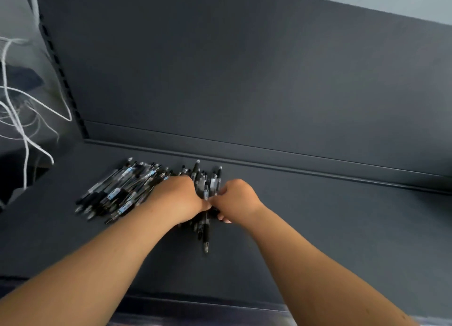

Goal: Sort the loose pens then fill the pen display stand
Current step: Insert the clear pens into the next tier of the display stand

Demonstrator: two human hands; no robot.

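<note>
Pens (115, 193) on dark grey shelf (318, 227), matching back panel (244, 68); left hand (178, 198), right hand (236, 198), fingers (225, 219) clamped round pen bundle (206, 230).

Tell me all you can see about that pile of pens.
The pile of pens is many black-and-clear plastic pens, some with pale blue labels, heaped on the dark grey shelf. Its left part lies slanted; the middle bunch is gripped by the left hand and right hand.
</note>
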